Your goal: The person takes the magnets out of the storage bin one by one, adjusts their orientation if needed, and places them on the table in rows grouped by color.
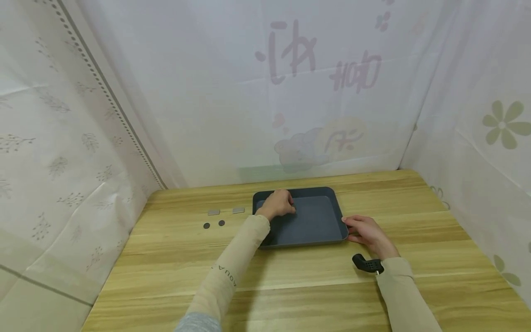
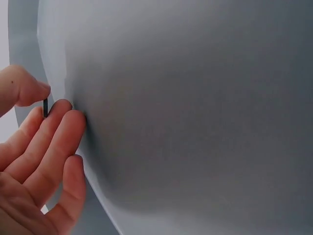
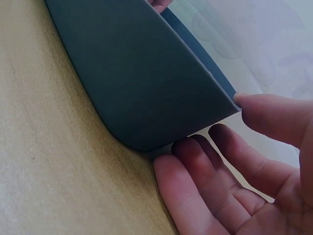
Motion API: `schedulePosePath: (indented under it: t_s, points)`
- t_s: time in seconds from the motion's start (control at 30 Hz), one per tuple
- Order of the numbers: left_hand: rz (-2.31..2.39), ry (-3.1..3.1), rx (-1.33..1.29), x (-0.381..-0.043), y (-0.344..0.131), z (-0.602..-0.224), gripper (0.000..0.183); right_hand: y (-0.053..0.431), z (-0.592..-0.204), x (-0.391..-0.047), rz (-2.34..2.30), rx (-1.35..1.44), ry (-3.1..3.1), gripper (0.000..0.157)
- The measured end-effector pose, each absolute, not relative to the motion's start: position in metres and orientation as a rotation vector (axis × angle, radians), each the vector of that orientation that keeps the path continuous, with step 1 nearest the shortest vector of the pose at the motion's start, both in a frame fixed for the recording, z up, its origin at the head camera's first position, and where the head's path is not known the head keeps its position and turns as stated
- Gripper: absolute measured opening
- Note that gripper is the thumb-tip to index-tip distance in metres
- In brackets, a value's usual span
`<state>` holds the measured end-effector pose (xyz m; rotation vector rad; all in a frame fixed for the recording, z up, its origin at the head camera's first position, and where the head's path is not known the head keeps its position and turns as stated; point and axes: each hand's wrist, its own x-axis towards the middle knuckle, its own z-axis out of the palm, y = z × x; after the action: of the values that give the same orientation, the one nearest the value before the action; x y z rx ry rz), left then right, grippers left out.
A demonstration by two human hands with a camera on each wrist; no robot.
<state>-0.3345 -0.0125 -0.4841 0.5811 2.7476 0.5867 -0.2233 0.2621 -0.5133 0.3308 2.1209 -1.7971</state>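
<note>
A dark grey rectangular tray (image 1: 313, 221) lies on the wooden table. Inside its left half is my left hand (image 1: 279, 204), above the tray floor. In the left wrist view, the thumb and fingers pinch a small thin dark piece (image 2: 45, 108), seen edge-on, so its full shape is hidden. My right hand (image 1: 367, 233) holds the tray's right side. As the right wrist view shows, its thumb (image 3: 274, 112) is on the rim and its fingers are curled at the outer wall. Left of the tray lie two small dark round discs (image 1: 206, 226) and two silver rectangular pieces (image 1: 238, 210).
The wooden table (image 1: 307, 290) reaches back to a white printed curtain (image 1: 215, 115). More printed cloth hangs at the left and right sides. On my right wrist sits a black device (image 1: 368, 264).
</note>
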Motion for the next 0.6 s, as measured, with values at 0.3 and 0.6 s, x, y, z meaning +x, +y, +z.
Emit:
schedulePosePath:
  t_s: [0.3, 0.6]
  points:
    - [0.668, 2.722, 0.574, -0.3325, -0.0151, -0.4809, 0.024, 0.2628, -0.5139, -0.2239, -1.827, 0.334, 2.100, 0.049]
    - [0.686, 2.701, 0.577, -0.3305, -0.0177, -0.4810, 0.022, 0.2607, -0.5122, -0.2222, -1.809, 0.332, 2.113, 0.051]
